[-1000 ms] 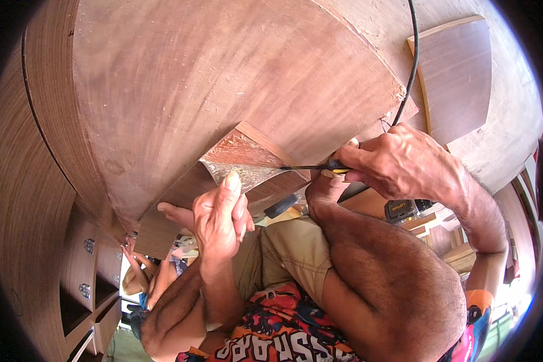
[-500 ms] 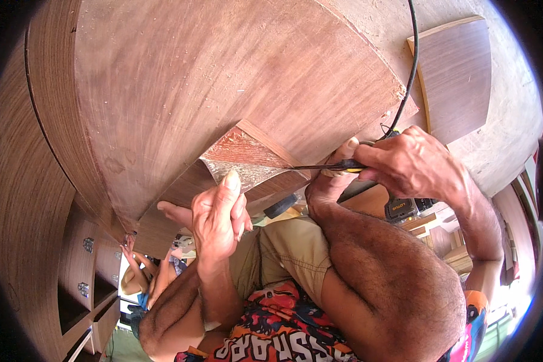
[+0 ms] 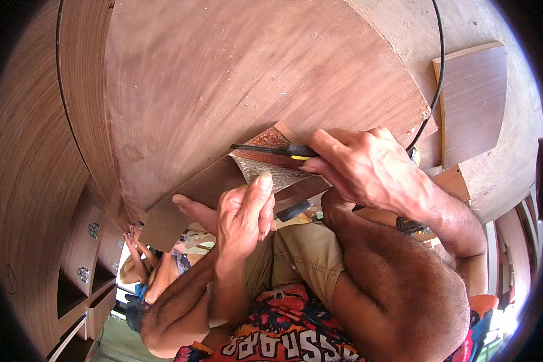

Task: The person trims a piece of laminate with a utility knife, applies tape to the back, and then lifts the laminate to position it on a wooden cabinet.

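My left hand point(image 3: 242, 214) is closed, its thumb pressing the near edge of a mottled grey-white piece point(image 3: 260, 172) with a rough face. Just beyond it shows a reddish, rough wood surface point(image 3: 276, 139). In my right hand point(image 3: 368, 169) is a slim tool point(image 3: 259, 148) with a dark, narrow blade and a black-and-yellow handle. Its blade lies across the reddish surface, pointing left; whether it touches there I cannot tell. My fingers hide part of the handle. Both pieces sit at the near edge of a large brown wood panel point(image 3: 223, 78).
A smaller wood-faced board point(image 3: 473, 102) lies at the far right beside a black cable point(image 3: 441, 54). A power tool point(image 3: 409, 225) is partly hidden under my right forearm. Brown cabinet panels point(image 3: 24, 151) stand at left. Another person's hands point(image 3: 133, 234) show at lower left.
My right hand has moved left, carrying the tool's blade across the reddish surface. My left hand keeps its hold. The whole view has shifted slightly.
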Action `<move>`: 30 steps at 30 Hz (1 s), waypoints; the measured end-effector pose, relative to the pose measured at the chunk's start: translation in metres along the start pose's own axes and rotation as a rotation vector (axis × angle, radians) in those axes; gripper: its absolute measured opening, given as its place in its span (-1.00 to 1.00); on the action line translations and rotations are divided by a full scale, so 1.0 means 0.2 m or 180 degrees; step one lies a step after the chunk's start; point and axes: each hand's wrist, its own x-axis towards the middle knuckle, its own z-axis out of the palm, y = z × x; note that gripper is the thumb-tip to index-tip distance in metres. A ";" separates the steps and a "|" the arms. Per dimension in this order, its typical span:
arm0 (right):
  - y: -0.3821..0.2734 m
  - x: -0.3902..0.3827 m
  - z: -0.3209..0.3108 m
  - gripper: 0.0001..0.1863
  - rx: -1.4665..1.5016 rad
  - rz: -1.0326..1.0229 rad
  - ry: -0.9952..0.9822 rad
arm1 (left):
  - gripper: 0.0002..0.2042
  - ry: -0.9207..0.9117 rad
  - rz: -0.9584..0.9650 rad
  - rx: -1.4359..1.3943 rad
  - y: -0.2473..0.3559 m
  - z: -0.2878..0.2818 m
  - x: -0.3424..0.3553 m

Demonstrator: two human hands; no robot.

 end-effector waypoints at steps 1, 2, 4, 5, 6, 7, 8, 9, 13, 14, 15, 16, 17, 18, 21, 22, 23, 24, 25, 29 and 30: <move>-0.01 0.02 0.00 -0.68 -0.0067 -0.0029 -0.0027 | -0.48 0.0015 0.0007 0.0016 0.00 -0.01 0.00; -0.01 0.04 0.01 -0.68 -0.0067 -0.0061 -0.0023 | -0.48 0.0026 0.0013 0.0031 0.00 -0.01 0.00; -0.02 0.05 0.01 -0.68 -0.0080 -0.0072 0.0002 | -0.48 -0.0084 -0.0018 0.0038 0.00 -0.01 0.01; -0.02 0.06 0.01 -0.68 -0.0087 -0.0077 0.0015 | -0.48 -0.0140 -0.0034 0.0043 0.01 -0.01 0.01; -0.02 0.07 0.02 -0.68 -0.0085 -0.0094 0.0023 | -0.48 -0.0153 -0.0017 0.0039 0.01 -0.02 0.01; -0.02 0.07 0.03 -0.68 -0.0082 -0.0111 0.0032 | -0.48 -0.0165 -0.0002 0.0036 0.01 -0.02 0.00; -0.02 0.08 0.03 -0.68 -0.0077 -0.0129 0.0042 | -0.48 -0.0177 0.0014 0.0034 0.01 -0.02 0.00; -0.02 0.09 0.03 -0.68 -0.0069 -0.0142 0.0051 | -0.48 -0.0178 -0.0011 -0.0010 0.01 -0.02 0.00; -0.02 0.08 0.03 -0.71 -0.0185 -0.0102 -0.0081 | -0.49 -0.0215 -0.0003 -0.0086 0.01 -0.02 0.01; -0.03 0.07 0.02 -0.71 -0.0163 -0.0070 -0.0090 | -0.49 -0.0256 0.0031 -0.0078 0.01 -0.02 0.01; -0.03 0.07 0.01 -0.70 -0.0115 -0.0086 -0.0123 | -0.49 -0.0237 0.0056 -0.0081 0.00 -0.02 0.01; -0.02 0.08 0.01 -0.69 -0.0067 -0.0097 -0.0155 | -0.49 -0.0224 0.0081 -0.0082 0.00 -0.02 0.01; -0.02 0.08 0.01 -0.69 -0.0085 -0.0100 -0.0182 | -0.49 -0.0215 0.0105 -0.0081 -0.01 -0.02 0.01; -0.03 0.09 0.01 -0.69 -0.0102 -0.0100 -0.0207 | -0.48 -0.0144 0.0078 -0.0081 -0.01 -0.02 0.01; -0.04 0.10 0.00 -0.68 -0.0186 -0.0034 -0.0379 | -0.47 -0.0019 0.0038 -0.0015 0.01 0.00 0.00; -0.04 0.11 0.00 -0.67 -0.0215 -0.0024 -0.0460 | -0.47 0.0013 0.0061 0.0044 0.01 0.00 0.00; -0.03 0.11 0.00 -0.70 -0.0149 -0.0065 -0.0452 | -0.46 0.0049 0.0084 0.0102 0.01 0.00 0.01; -0.04 0.11 -0.02 -0.71 -0.0101 -0.0093 -0.0426 | -0.46 0.0033 0.0106 0.0114 0.02 0.00 0.00; -0.03 0.11 -0.03 -0.71 -0.0102 -0.0125 -0.0446 | -0.46 0.0020 0.0129 0.0127 0.02 0.00 0.00; 0.03 0.07 -0.09 -0.71 -0.0173 -0.0221 -0.0640 | -0.46 -0.0005 0.0185 0.0191 0.02 0.00 0.01; 0.03 0.05 -0.11 -0.70 -0.0217 -0.0200 -0.0736 | -0.46 -0.0001 0.0198 0.0185 0.02 0.00 0.00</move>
